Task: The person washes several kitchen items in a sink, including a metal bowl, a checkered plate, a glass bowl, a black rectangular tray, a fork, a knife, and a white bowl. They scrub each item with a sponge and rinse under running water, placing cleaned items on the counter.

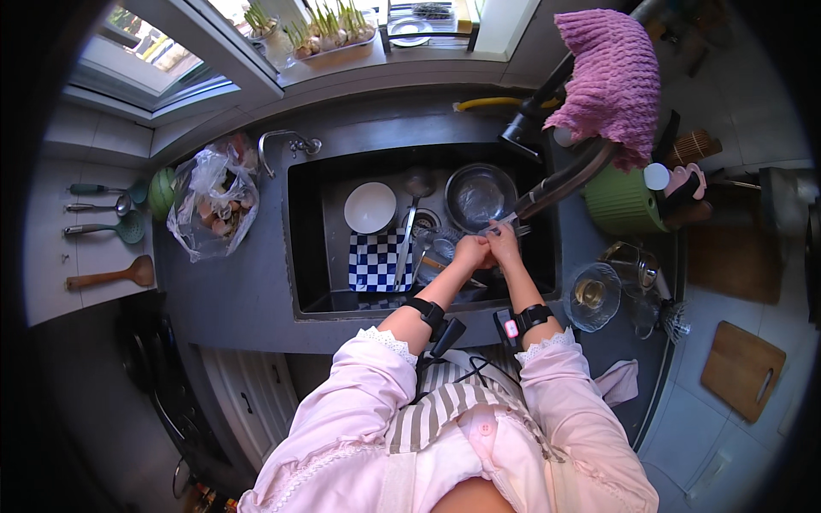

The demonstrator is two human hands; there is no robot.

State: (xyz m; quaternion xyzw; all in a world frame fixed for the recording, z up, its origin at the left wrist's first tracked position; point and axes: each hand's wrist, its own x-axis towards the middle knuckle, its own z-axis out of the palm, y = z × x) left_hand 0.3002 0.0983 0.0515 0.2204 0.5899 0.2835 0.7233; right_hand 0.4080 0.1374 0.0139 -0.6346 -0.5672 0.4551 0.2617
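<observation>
My left hand (473,252) and my right hand (503,242) meet over the right part of the dark sink (321,306), by the near rim of a round metal pan (480,192). Their fingers are bent around something small that I cannot make out. Beneath and left of them lie clear glassware (444,246) and a knife with a wooden handle (433,263). A long metal ladle (419,185) leans across a blue-and-white checked dish (369,263), and a white bowl (371,208) sits behind that dish.
A small curved faucet (276,133) and a plastic bag of food scraps (215,205) are on the left. A black spray faucet (519,138) and a thick pipe (564,179) with a pink knitted cloth (609,83) reach over the right side. A glass bowl (593,314) stands on the right counter.
</observation>
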